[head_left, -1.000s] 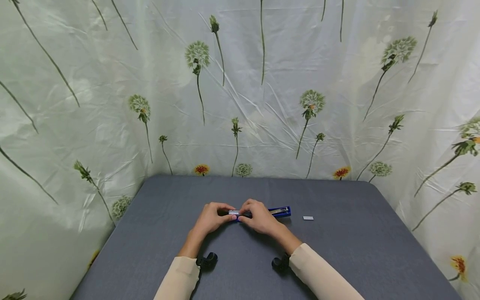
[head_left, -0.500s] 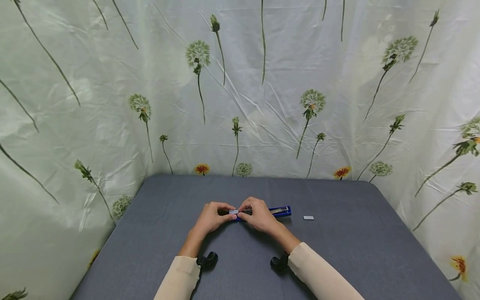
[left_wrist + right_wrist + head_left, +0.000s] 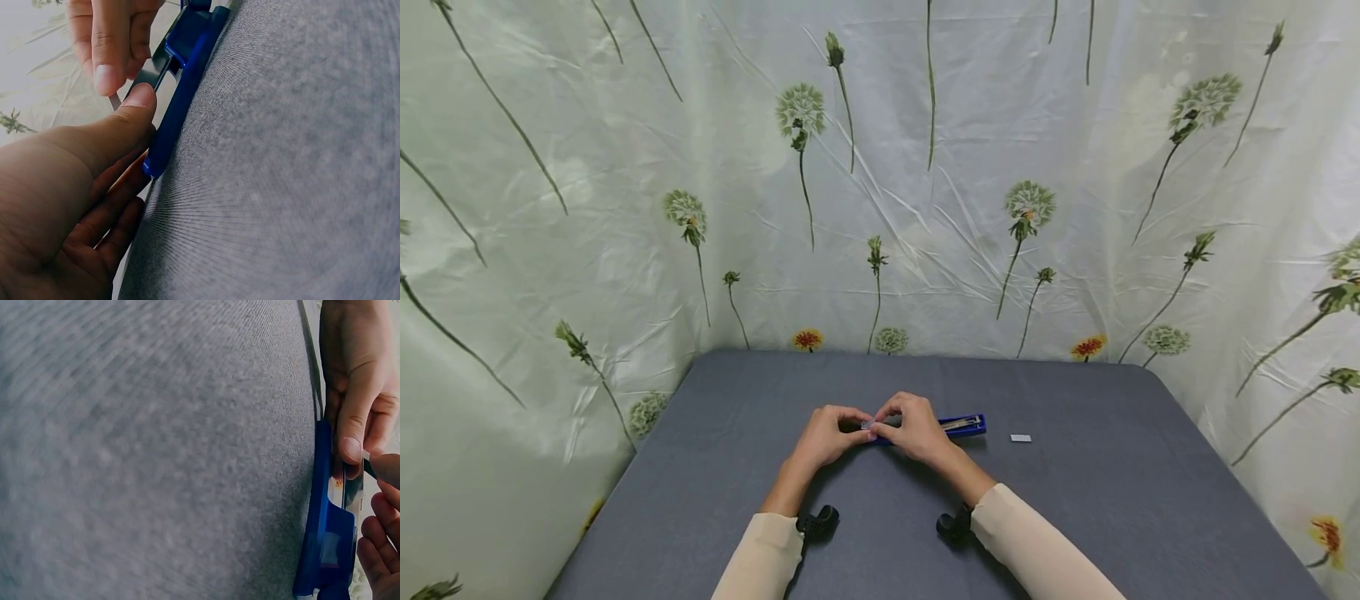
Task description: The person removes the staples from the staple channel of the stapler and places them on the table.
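A blue stapler (image 3: 964,426) lies on the table with its top folded open, showing the metal magazine. My left hand (image 3: 824,437) grips its left end; in the left wrist view the thumb presses the magazine (image 3: 145,74) and the fingers curl beneath. My right hand (image 3: 914,429) is over the stapler's middle, thumb and index finger pinching a small grey staple strip (image 3: 115,101). That strip stands tilted at the magazine, beside the left thumb. In the right wrist view, the stapler's blue base (image 3: 317,506) shows below the left hand, with the right fingertips (image 3: 389,470) close by.
A second small staple strip (image 3: 1020,438) lies on the grey table (image 3: 1075,500), right of the stapler. A flower-patterned curtain (image 3: 737,167) hangs behind and at both sides. Each wrist carries a black camera mount (image 3: 820,523).
The staple strip, earlier lying flat by the left fingertips, is now tilted up in the right hand's pinch. The right fingertips have shifted left toward the left hand, which stays in place.
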Demonstrator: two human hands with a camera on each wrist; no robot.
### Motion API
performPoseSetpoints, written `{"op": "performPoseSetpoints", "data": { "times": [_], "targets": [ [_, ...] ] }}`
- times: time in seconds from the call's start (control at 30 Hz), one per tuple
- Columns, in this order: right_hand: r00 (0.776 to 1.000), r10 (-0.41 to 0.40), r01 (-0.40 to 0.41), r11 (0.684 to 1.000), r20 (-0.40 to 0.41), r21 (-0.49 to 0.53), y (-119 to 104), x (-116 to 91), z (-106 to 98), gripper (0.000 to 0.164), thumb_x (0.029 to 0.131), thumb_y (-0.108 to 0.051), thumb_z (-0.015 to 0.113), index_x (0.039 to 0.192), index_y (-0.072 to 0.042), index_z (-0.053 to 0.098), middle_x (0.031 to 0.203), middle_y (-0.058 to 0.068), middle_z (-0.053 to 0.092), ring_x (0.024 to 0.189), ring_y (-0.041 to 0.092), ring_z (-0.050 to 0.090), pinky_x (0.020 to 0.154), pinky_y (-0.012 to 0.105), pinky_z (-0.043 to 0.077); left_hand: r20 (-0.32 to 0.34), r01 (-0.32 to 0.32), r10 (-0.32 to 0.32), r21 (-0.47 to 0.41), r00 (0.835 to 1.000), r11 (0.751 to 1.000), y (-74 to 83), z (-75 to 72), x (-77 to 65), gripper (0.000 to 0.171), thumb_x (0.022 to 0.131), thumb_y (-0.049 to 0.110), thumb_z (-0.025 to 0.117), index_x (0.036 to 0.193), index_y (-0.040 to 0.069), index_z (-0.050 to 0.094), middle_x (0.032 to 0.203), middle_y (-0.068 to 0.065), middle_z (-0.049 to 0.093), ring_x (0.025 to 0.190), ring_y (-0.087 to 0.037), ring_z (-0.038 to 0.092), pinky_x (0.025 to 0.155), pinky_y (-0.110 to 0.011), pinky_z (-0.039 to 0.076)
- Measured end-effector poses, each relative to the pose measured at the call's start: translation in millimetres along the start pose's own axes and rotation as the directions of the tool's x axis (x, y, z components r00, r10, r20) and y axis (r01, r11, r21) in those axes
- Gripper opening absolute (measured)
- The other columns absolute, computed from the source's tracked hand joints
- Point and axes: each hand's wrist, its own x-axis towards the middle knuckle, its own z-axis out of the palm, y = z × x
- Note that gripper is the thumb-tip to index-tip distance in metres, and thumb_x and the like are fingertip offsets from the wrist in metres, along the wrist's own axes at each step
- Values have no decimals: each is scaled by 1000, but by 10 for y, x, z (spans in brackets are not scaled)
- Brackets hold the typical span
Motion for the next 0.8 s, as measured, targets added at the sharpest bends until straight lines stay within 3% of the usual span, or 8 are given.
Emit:
{"op": "performPoseSetpoints", "data": {
  "times": [0.37, 0.8],
  "targets": [
    [999, 26, -26, 999, 18, -36, 5, -2, 27, 17, 87, -24, 85, 98, -15, 75, 99, 3, 73, 97, 23, 69, 86, 42, 56, 17, -5, 5, 0, 1000, 1000, -15, 15, -8, 17, 88, 37, 83, 103, 29, 82, 101, 7, 79, 95, -14, 72, 85, -40, 57],
    [995, -30, 39, 995, 94, -97, -26, 33, 27, 15, 93, -22, 79, 105, -14, 80, 102, 2, 75, 100, 20, 66, 86, 40, 54, 10, -5, 5, -7, 1000, 1000, -40, 2, 1, 18, 88, 33, 84, 105, 27, 82, 101, 6, 79, 97, -16, 72, 87, -42, 56]
  ]
}}
